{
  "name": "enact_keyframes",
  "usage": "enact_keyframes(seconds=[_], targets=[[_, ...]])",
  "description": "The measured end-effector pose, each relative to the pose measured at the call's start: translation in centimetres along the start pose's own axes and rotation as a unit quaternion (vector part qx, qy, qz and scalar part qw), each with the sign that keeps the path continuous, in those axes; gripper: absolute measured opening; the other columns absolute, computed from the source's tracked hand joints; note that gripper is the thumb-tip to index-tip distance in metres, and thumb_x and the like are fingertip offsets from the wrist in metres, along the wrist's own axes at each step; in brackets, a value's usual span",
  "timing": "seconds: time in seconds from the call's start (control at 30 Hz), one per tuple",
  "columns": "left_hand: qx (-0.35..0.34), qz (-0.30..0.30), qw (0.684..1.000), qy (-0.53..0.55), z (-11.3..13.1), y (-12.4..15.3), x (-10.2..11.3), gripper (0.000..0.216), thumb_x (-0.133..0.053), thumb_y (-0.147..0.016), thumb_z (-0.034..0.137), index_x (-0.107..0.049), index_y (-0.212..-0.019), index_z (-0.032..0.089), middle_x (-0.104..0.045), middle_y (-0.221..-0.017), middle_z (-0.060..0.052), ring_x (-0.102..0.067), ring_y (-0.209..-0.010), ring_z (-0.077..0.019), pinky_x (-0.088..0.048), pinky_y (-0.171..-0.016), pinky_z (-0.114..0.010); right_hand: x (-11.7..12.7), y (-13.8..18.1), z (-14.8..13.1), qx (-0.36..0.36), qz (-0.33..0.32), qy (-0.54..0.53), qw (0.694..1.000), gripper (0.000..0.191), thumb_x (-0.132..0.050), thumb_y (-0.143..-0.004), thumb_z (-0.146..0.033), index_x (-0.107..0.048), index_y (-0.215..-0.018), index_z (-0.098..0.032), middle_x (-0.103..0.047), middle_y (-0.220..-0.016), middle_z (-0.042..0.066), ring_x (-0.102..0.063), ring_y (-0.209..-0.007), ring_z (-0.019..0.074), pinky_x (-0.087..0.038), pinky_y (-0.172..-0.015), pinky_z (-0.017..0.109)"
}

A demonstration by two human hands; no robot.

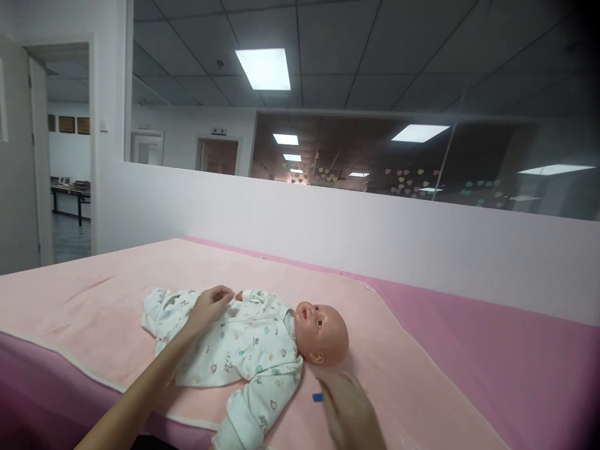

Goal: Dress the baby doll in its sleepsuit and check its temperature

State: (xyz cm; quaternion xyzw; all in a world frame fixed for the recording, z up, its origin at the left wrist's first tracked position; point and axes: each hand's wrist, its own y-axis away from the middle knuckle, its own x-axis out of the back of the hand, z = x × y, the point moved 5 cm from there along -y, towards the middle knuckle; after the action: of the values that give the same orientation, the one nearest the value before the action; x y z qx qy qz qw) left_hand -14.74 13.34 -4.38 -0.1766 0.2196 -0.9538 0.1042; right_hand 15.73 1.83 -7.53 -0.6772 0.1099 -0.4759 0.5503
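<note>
A baby doll (323, 334) lies on its back, its head toward the right. It wears a white suit (253, 344) with small coloured prints. Over the lower part of the suit is my left hand (213, 304), fingers curled and tips close together. Whether it pinches anything is hidden. My right hand (351, 406) is just below the doll's head, smeared by motion. Beside its thumb side shows a small flat blue piece (317, 397); I cannot tell whether the hand touches it. One doll sleeve (267, 406) stretches toward the front edge.
A pale pink blanket (107, 294) with a light border covers much of the darker pink padded surface (473, 337). Behind it stands a low white wall (375, 234) with glass above. An open doorway (70, 169) is at the far left.
</note>
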Motion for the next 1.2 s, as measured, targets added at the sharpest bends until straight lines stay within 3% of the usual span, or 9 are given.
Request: enact_keyframes(seconds=[0.13,0.27,0.4,0.5,0.63,0.73,0.87,1.03,1.2], targets=[[-0.078,-0.106,0.991,-0.033,3.3,-1.3,-5.4,0.022,-0.059,-0.066,0.033,-0.066,-0.078,0.016,-0.063,-0.077,-0.004,-0.055,-0.072,-0.0159,-0.04,-0.063,-0.024,2.3,4.3,6.2,-0.081,-0.095,0.039,0.991,0.031,-0.034,-0.086,-0.02,-0.057,-0.106,-0.02,-0.065,-0.099,0.007,-0.061,-0.089,0.0186,-0.049,-0.076,0.03],[-0.067,-0.306,0.949,-0.044,4.0,-0.8,-10.6,0.026,-0.059,-0.067,0.037,-0.07,-0.077,0.016,-0.065,-0.071,-0.003,-0.055,-0.066,-0.0158,-0.038,-0.057,-0.022,3.2,3.6,7.0,-0.175,-0.285,0.038,0.942,0.032,-0.034,-0.087,-0.026,-0.059,-0.107,-0.019,-0.063,-0.105,0.007,-0.058,-0.097,0.0192,-0.046,-0.084,0.031],[-0.049,-0.311,0.948,-0.04,3.3,-1.2,-10.2,0.037,-0.045,-0.077,0.042,-0.07,-0.076,0.014,-0.067,-0.076,-0.004,-0.057,-0.074,-0.018,-0.039,-0.064,-0.023,4.5,0.8,5.0,-0.2,-0.388,0.044,0.899,0.034,-0.029,-0.088,-0.024,-0.061,-0.08,-0.019,-0.064,-0.086,0.007,-0.058,-0.078,0.0199,-0.044,-0.071,0.032],[-0.05,-0.337,0.939,-0.052,3.4,-1.6,-9.5,0.04,-0.045,-0.077,0.046,-0.07,-0.082,0.015,-0.066,-0.078,-0.005,-0.056,-0.075,-0.0177,-0.039,-0.063,-0.023,5.7,-1.0,4.1,-0.221,-0.431,-0.024,0.874,0.026,-0.035,-0.087,-0.026,-0.059,-0.078,-0.02,-0.063,-0.082,0.004,-0.057,-0.073,0.0173,-0.042,-0.065,0.027],[-0.068,-0.42,0.898,-0.11,4.0,-1.7,-10.3,0.044,-0.062,-0.065,0.049,-0.067,-0.096,0.017,-0.062,-0.075,-0.003,-0.053,-0.068,-0.0151,-0.037,-0.056,-0.021,7.3,-4.9,3.9,-0.224,-0.406,-0.131,0.876,0.026,-0.034,-0.089,-0.031,-0.058,-0.082,-0.022,-0.062,-0.082,0.0,-0.056,-0.074,0.0136,-0.041,-0.066,0.024],[-0.102,-0.428,0.886,-0.145,4.5,-2.1,-11.0,0.038,-0.066,-0.062,0.042,-0.068,-0.093,0.02,-0.06,-0.068,-0.001,-0.051,-0.062,-0.0127,-0.034,-0.053,-0.02,7.6,-8.6,4.4,-0.212,-0.365,-0.14,0.896,0.028,-0.035,-0.09,-0.035,-0.06,-0.084,-0.023,-0.063,-0.083,0.0,-0.055,-0.073,0.0131,-0.041,-0.064,0.023],[-0.082,-0.395,0.909,-0.099,5.0,-3.9,-10.7,0.028,-0.06,-0.067,0.036,-0.07,-0.086,0.018,-0.06,-0.064,-0.001,-0.05,-0.058,-0.0126,-0.034,-0.05,-0.02,5.8,-12.7,5.0,-0.168,-0.321,-0.13,0.923,0.02,-0.043,-0.087,-0.03,-0.062,-0.085,-0.025,-0.064,-0.08,-0.001,-0.054,-0.069,0.0117,-0.04,-0.061,0.022],[0.001,-0.33,0.944,-0.015,5.6,-6.8,-8.7,0.035,-0.059,-0.067,0.039,-0.065,-0.094,0.017,-0.057,-0.061,0.0,-0.043,-0.051,-0.0111,-0.031,-0.045,-0.021,0.0,-15.7,4.6,-0.083,-0.297,-0.037,0.951,0.017,-0.047,-0.083,-0.017,-0.062,-0.077,-0.021,-0.064,-0.074,-0.001,-0.054,-0.071,0.0136,-0.037,-0.064,0.024],[-0.005,-0.378,0.925,0.03,7.0,-6.5,-8.7,0.031,-0.061,-0.068,0.04,-0.058,-0.091,0.017,-0.057,-0.062,0.001,-0.046,-0.054,-0.011,-0.036,-0.05,-0.021,-7.0,-17.4,3.1,-0.022,-0.34,0.091,0.936,0.015,-0.054,-0.077,-0.009,-0.059,-0.089,-0.015,-0.062,-0.064,0.002,-0.056,-0.069,0.0167,-0.034,-0.06,0.024]])
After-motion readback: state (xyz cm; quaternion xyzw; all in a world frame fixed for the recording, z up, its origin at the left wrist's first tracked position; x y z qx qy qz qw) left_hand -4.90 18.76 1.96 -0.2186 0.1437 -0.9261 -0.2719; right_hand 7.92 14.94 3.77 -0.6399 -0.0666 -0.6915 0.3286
